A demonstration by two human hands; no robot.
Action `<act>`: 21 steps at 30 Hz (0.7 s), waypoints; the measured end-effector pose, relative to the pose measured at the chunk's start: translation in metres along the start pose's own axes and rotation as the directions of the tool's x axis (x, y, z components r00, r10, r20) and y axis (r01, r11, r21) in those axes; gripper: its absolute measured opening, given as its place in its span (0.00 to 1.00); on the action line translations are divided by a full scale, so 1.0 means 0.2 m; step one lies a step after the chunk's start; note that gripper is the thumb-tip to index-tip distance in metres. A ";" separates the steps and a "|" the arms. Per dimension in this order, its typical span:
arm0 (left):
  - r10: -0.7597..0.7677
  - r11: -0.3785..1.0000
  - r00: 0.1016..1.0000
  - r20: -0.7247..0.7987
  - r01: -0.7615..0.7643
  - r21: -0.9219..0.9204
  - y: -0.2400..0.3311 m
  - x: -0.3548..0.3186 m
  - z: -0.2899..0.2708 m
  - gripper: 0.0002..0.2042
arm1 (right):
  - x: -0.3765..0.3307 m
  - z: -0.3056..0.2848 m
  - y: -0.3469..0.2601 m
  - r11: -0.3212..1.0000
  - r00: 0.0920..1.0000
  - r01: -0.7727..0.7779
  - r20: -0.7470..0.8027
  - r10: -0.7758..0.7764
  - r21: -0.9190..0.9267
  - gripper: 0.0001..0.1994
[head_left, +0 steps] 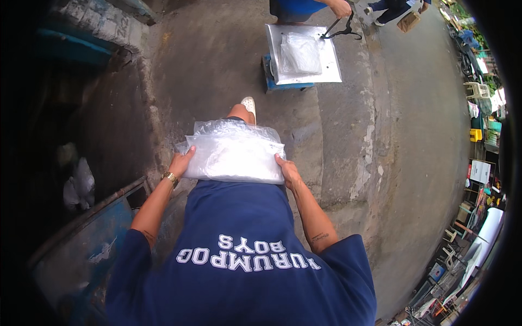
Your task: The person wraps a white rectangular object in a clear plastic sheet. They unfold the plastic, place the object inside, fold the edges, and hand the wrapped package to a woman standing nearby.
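Note:
A stack of clear plastic bags [239,157] is held level in front of my waist. My left hand [182,162] grips its left edge, thumb on top and fingers underneath. On the opposite edge my right hand [288,169] has the same hold, its fingers mostly hidden below the plastic. The upper bags look whitish with glare, and a looser, crinkled layer sticks out along the far side. Beyond my white shoe [248,108], another pile of clear plastic bags [302,54] lies on a metal sheet [330,70].
A blue stool [272,76] bears the metal sheet. Behind it, another person's hand [341,8] holds a black hanger [342,31]. Farther right someone walks by with a brown bag [409,22]. A blue panel [81,255] stands at my left, and assorted goods [478,212] line the far right.

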State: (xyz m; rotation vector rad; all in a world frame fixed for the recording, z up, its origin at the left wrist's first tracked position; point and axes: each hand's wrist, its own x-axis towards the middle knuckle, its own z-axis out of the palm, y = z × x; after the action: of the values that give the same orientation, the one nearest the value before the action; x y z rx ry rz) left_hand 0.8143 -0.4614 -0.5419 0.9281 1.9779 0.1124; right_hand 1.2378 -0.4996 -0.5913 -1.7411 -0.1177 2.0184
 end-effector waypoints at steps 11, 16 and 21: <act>0.846 0.447 0.515 -0.137 -0.545 0.709 0.70 -0.20 0.21 0.37 | 0.17 0.10 0.15 0.748 0.975 -0.010 -0.173 -0.141 -0.664 0.41; 0.358 0.464 0.900 0.250 -0.403 0.789 0.76 -0.15 0.54 0.33 | 0.01 0.15 0.01 0.681 0.922 0.000 -0.264 -0.283 -0.732 0.33; 0.474 0.397 0.849 0.235 -0.444 0.804 0.61 -0.08 0.67 0.33 | 0.03 0.34 -0.19 0.112 0.466 0.526 0.176 -0.867 -0.843 0.29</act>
State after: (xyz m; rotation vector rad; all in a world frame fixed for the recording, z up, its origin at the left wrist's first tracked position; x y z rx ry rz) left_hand 0.9904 -0.4214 -0.5566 2.1295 1.6869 -0.5990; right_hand 1.1845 -0.4471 -0.5697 -1.8646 -1.7287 0.7686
